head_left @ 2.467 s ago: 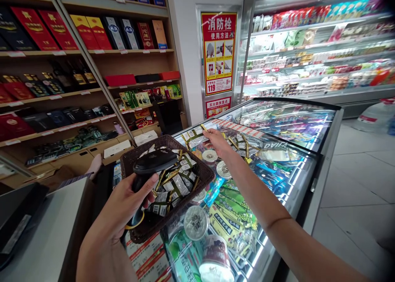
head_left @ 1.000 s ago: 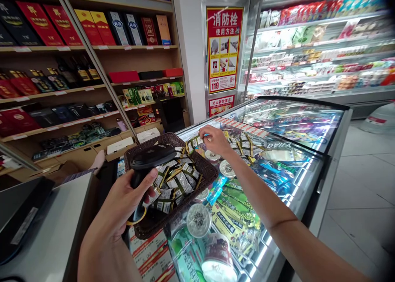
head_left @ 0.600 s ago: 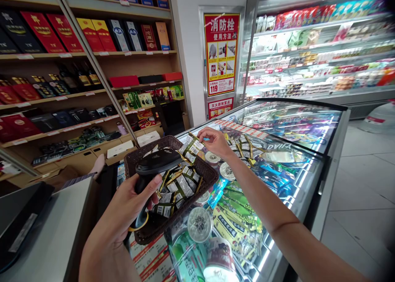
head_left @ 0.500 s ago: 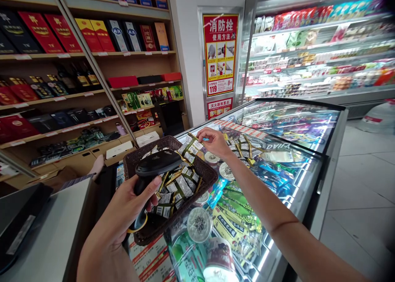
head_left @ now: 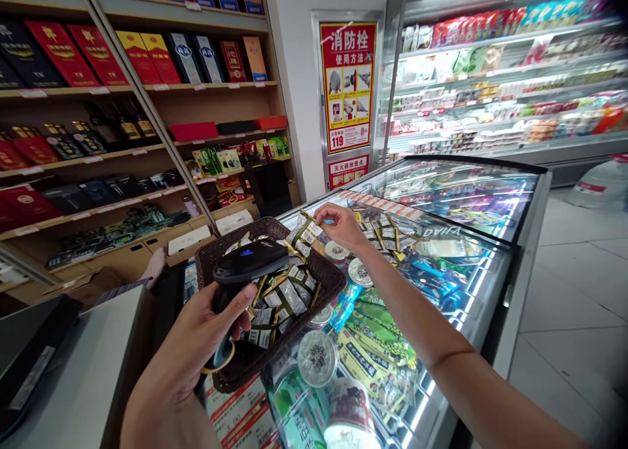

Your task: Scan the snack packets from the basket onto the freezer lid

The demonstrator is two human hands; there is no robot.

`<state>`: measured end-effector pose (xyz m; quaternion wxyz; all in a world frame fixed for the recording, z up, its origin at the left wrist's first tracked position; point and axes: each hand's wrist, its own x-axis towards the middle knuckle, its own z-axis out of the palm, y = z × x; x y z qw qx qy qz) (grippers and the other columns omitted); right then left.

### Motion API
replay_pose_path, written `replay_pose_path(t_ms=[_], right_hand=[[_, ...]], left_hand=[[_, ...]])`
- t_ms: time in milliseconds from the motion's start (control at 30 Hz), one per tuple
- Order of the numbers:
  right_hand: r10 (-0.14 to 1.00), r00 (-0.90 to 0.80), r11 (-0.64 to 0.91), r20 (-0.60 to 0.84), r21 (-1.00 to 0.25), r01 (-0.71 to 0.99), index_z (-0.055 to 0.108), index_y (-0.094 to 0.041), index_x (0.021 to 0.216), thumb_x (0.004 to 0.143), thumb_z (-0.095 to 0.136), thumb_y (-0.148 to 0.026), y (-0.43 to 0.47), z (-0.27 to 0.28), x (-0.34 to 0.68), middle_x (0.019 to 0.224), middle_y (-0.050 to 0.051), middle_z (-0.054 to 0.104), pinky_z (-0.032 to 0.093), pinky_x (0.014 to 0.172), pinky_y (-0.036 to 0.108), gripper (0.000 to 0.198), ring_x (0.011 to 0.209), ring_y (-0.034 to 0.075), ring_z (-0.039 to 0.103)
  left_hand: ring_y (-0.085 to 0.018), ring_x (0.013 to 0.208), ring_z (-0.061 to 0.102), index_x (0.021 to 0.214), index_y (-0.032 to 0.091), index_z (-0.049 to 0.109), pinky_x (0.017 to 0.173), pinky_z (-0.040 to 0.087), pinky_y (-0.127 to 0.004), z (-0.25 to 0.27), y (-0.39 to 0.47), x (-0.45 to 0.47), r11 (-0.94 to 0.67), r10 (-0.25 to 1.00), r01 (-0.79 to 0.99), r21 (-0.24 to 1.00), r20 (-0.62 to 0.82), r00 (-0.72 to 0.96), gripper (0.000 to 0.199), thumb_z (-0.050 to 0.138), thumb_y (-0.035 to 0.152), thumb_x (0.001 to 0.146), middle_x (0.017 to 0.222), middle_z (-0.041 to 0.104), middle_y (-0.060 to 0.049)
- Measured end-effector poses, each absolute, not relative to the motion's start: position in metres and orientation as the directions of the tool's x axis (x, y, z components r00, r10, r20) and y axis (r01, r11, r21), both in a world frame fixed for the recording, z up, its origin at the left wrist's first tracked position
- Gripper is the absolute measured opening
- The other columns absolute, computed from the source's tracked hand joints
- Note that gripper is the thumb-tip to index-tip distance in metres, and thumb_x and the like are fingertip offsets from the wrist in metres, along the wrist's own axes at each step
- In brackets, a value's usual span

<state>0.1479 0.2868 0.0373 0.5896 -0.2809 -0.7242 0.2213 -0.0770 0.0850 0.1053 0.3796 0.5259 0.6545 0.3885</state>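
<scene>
My left hand is wrapped round the grip of a black barcode scanner, whose head points right over a dark brown woven basket. A small blue light shows on top of the scanner. In my right hand a small packet with gold edges and a printed label is pinched by one corner, held up at the basket's far right rim in front of the scanner. Several like packets lie in the basket. More loose packets rest beyond my right hand on the freezer's glass top.
The basket stands on a glass-topped chest freezer with ice creams inside. A grey-white counter with a black device is at the left. Shelves of boxes line the wall; a lit refrigerated display stands at the back right.
A blue light now shows on the scanner's top. Both hands, the scanner and the pinched packet have hardly moved; the view has shifted very slightly.
</scene>
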Motion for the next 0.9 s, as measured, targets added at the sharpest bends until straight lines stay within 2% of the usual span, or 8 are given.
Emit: replay_pose_path(t_ms=[200, 300, 400, 500, 567, 700, 800, 900], right_hand=[[0.815, 0.102, 0.414, 0.571, -0.696, 0.587, 0.063, -0.019, 0.069, 0.068, 0.049, -0.007, 0.307, 0.028, 0.180, 0.077, 0.003, 0.066, 0.048, 0.078, 0.033, 0.018, 0.073, 0.018, 0.061], [0.843, 0.199, 0.181, 0.500, -0.612, 0.770, 0.065, -0.016, 0.076, 0.072, 0.049, -0.001, 0.316, 0.020, 0.204, 0.085, 0.010, 0.066, 0.046, 0.081, 0.038, 0.022, 0.085, 0.024, 0.061], [0.844, 0.189, 0.087, 0.502, -0.476, 0.875, 0.066, -0.014, 0.096, 0.078, 0.049, 0.001, 0.310, 0.023, 0.206, 0.102, 0.017, 0.064, 0.046, 0.079, 0.039, 0.029, 0.097, 0.028, 0.059], [0.872, 0.069, 0.158, 0.485, -0.412, 0.897, 0.064, -0.017, 0.102, 0.087, 0.053, -0.012, 0.288, 0.033, 0.177, 0.107, 0.015, 0.064, 0.047, 0.078, 0.037, 0.019, 0.096, 0.025, 0.059], [0.917, -0.154, 0.318, 0.368, -0.440, 0.840, 0.065, -0.020, 0.094, 0.092, 0.056, -0.030, 0.267, 0.036, 0.146, 0.095, 0.008, 0.067, 0.048, 0.077, 0.035, 0.014, 0.086, 0.021, 0.061], [0.805, -0.582, 0.541, 0.120, -0.553, 0.634, 0.061, -0.021, 0.108, 0.078, 0.072, -0.052, 0.230, 0.022, 0.093, 0.099, 0.006, 0.067, 0.050, 0.074, 0.031, 0.044, 0.089, 0.021, 0.064], [0.735, -0.662, 0.634, 0.145, -0.491, 0.597, 0.060, -0.019, 0.106, 0.063, 0.085, -0.051, 0.221, 0.009, 0.080, 0.112, 0.009, 0.061, 0.049, 0.076, 0.031, 0.059, 0.100, 0.025, 0.061], [0.691, -0.707, 0.642, 0.155, -0.582, 0.500, 0.057, -0.020, 0.088, 0.066, 0.083, -0.045, 0.231, 0.007, 0.089, 0.092, 0.003, 0.059, 0.049, 0.069, 0.029, 0.043, 0.084, 0.019, 0.060]], left_hand=[[-0.012, 0.048, 0.049, 0.079, 0.021, 0.057, 0.043, 0.034, -0.021, 0.106, 0.087, -0.082, 0.166, 0.970, 0.346, 0.923, -0.089, -0.228, 0.055, 0.072, 0.071, 0.062, 0.053, 0.060, 0.002], [-0.012, 0.048, 0.050, 0.083, 0.021, 0.058, 0.044, 0.036, -0.021, 0.106, 0.089, -0.088, 0.187, 0.948, 0.340, 0.921, -0.079, -0.307, 0.058, 0.072, 0.072, 0.060, 0.052, 0.060, 0.003], [-0.013, 0.050, 0.051, 0.085, 0.021, 0.060, 0.047, 0.038, -0.023, 0.105, 0.091, -0.093, 0.150, 0.927, 0.321, 0.935, -0.020, -0.374, 0.058, 0.075, 0.070, 0.058, 0.055, 0.060, 0.004], [-0.015, 0.053, 0.052, 0.087, 0.020, 0.061, 0.048, 0.039, -0.024, 0.103, 0.091, -0.094, 0.128, 0.922, 0.316, 0.940, 0.004, -0.387, 0.058, 0.078, 0.067, 0.056, 0.057, 0.060, 0.005], [-0.015, 0.052, 0.051, 0.087, 0.020, 0.061, 0.048, 0.037, -0.025, 0.102, 0.091, -0.093, 0.127, 0.924, 0.333, 0.934, 0.011, -0.382, 0.057, 0.076, 0.068, 0.058, 0.055, 0.059, 0.004], [-0.014, 0.049, 0.048, 0.081, 0.021, 0.058, 0.048, 0.034, -0.025, 0.103, 0.090, -0.089, 0.166, 0.925, 0.368, 0.915, -0.015, -0.379, 0.056, 0.070, 0.072, 0.062, 0.051, 0.060, 0.003], [-0.015, 0.047, 0.048, 0.081, 0.021, 0.057, 0.047, 0.033, -0.025, 0.104, 0.089, -0.087, 0.177, 0.922, 0.369, 0.913, -0.023, -0.385, 0.057, 0.070, 0.073, 0.060, 0.051, 0.061, 0.002], [-0.014, 0.048, 0.049, 0.082, 0.021, 0.058, 0.047, 0.031, -0.024, 0.104, 0.088, -0.087, 0.166, 0.927, 0.367, 0.915, -0.018, -0.374, 0.058, 0.070, 0.073, 0.060, 0.051, 0.060, 0.003]])
